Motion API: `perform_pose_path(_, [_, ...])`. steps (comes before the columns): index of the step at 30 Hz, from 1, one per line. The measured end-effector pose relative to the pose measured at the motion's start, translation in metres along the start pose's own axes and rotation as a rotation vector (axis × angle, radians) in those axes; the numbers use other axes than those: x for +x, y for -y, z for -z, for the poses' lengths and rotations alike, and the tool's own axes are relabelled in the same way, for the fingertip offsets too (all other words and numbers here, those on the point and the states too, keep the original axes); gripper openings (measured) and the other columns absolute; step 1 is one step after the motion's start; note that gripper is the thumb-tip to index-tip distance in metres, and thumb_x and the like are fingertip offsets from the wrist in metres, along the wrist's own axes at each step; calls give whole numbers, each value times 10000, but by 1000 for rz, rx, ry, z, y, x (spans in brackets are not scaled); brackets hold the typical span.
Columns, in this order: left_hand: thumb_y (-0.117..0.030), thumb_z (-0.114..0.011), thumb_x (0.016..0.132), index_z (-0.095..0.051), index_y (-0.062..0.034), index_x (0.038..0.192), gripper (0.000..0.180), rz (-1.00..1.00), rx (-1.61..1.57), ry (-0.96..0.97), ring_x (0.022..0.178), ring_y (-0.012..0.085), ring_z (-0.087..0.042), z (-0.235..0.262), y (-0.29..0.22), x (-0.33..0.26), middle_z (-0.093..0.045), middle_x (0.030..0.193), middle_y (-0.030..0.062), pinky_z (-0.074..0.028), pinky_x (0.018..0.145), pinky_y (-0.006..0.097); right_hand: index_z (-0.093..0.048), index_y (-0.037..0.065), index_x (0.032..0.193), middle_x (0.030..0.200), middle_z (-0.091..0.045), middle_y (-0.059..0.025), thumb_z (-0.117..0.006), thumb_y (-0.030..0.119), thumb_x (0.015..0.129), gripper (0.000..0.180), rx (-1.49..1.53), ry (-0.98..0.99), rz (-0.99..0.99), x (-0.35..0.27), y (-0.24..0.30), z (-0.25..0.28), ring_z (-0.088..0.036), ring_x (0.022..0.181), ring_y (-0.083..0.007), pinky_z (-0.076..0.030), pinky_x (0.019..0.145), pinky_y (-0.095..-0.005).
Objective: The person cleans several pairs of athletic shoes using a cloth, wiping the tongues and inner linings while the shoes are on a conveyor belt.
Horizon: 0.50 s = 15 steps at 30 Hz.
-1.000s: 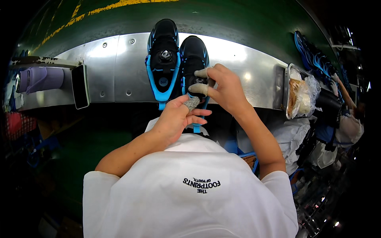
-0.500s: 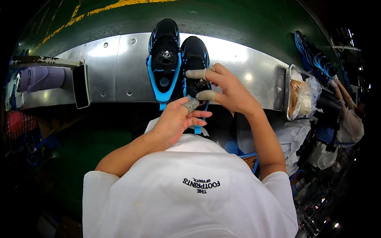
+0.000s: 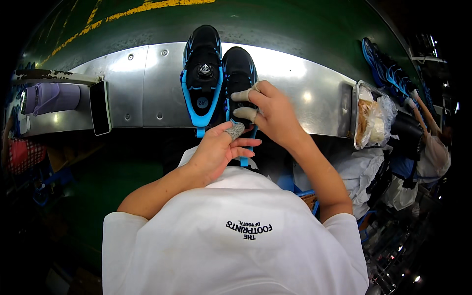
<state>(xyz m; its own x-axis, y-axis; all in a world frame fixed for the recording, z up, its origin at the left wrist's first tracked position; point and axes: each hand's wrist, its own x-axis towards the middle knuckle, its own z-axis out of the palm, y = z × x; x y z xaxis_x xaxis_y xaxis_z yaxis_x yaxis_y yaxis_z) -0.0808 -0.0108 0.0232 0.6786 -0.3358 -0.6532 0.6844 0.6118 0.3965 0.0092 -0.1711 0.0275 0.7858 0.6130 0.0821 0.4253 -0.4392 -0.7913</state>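
A pair of black sneakers with blue trim lies side by side, toes pointing away from me. On the left shoe [image 3: 202, 73] a round lacing dial [image 3: 205, 69] shows on the tongue. The right shoe [image 3: 239, 69] is partly covered by my hands. My left hand [image 3: 212, 151] holds its heel opening, a grey cover on the thumb and the other fingers stretched out. My right hand [image 3: 275, 113] reaches across from the right, beige covers on thumb and forefinger. Those two fingers close around the middle of the tongue, where the hand hides the shoe's dial.
The metal bench [image 3: 295, 93] runs along a green surface [image 3: 290, 29]. A phone [image 3: 100, 107] and a lilac flask [image 3: 56, 98] lie left. At right stands a metal tray [image 3: 358, 115] with plastic-wrapped stuff, beyond it more blue-black shoes [image 3: 388, 73] and another person's hands [image 3: 414, 96].
My right hand has shifted slightly left and closer over the shoe's tongue, covering the dial that showed before. My left hand stays at the heel. Both shoes moved barely in view.
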Motion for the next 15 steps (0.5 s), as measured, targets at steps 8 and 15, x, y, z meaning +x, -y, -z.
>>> perform_pose_path(8, [-143, -615, 958, -685, -15, 1145, 237, -579, 978, -56, 724, 96, -638, 6, -78, -31, -699, 914, 72, -485, 562, 214, -566, 70, 1363, 1244, -592, -143, -785, 253, 792, 638, 50, 3, -301, -15, -19, 27, -600, 1036, -219, -505, 845, -306])
perform_pose_path(15, [-63, -711, 849, -668, -9, 1133, 292, -986, 1571, -297, 831, 109, -528, 23, -101, 46, -557, 967, 22, -444, 717, 254, -413, -38, 1405, 1249, -508, -251, -664, 49, 736, 720, -96, -24, -424, -39, -15, -29, -567, 1110, -411, -479, 954, -419])
